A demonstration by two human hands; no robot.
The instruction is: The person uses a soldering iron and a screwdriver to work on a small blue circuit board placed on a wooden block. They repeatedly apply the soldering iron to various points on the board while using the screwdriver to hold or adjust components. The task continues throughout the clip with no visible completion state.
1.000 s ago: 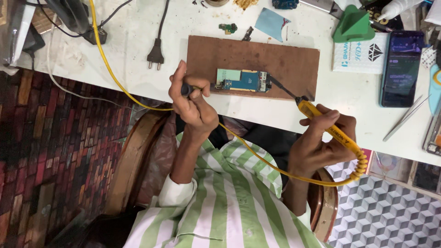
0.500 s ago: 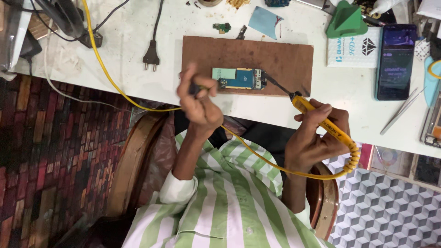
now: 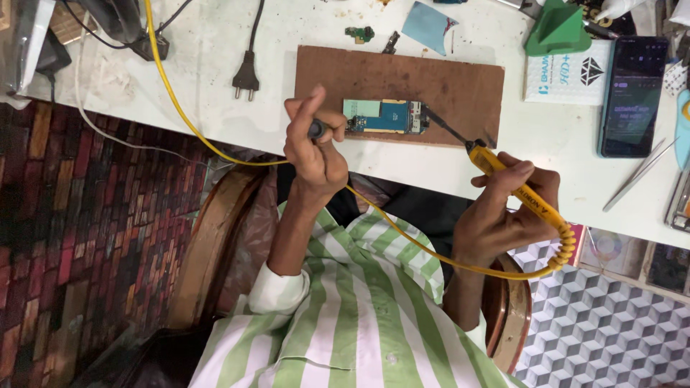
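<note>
Left hand [image 3: 316,154]: clenched around a small dark tool handle [image 3: 317,130], its tip set against the 9 o'clock end of the circuit board [image 3: 386,116].
Right hand [image 3: 507,212]: grasping the yellow soldering iron [image 3: 519,192] like a pen, thumb and fingers wrapped round the grip.
Soldering iron: its dark tip points toward 10 o'clock and reaches the 3 o'clock end of the circuit board; whether it touches cannot be told.
Iron's cord: a yellow cable [image 3: 180,115] leaves the handle through a coiled sleeve, loops under the right hand, crosses the striped shirt [image 3: 345,316] and runs up over the counter [image 3: 201,79] toward 11 o'clock.
Circuit board: a small blue and green phone board, lying flat near the 6 o'clock edge of a brown work mat [image 3: 402,79], between the two hands.
Work mat: flat on the white counter, its near edge close to the counter's edge.
At 12 o'clock of the mat: a tiny green board piece [image 3: 359,32] and a pale blue cloth scrap [image 3: 428,25].
At 9 o'clock of the mat: a black two-pin plug [image 3: 246,79], lying loose.
At 3 o'clock of the mat: a white box [image 3: 564,72] with a green wedge-shaped holder [image 3: 557,30] beside it, then a dark smartphone [image 3: 632,93] with its screen lit.
Near the phone, toward 5 o'clock: metal tweezers [image 3: 636,176] lying on the counter.
</note>
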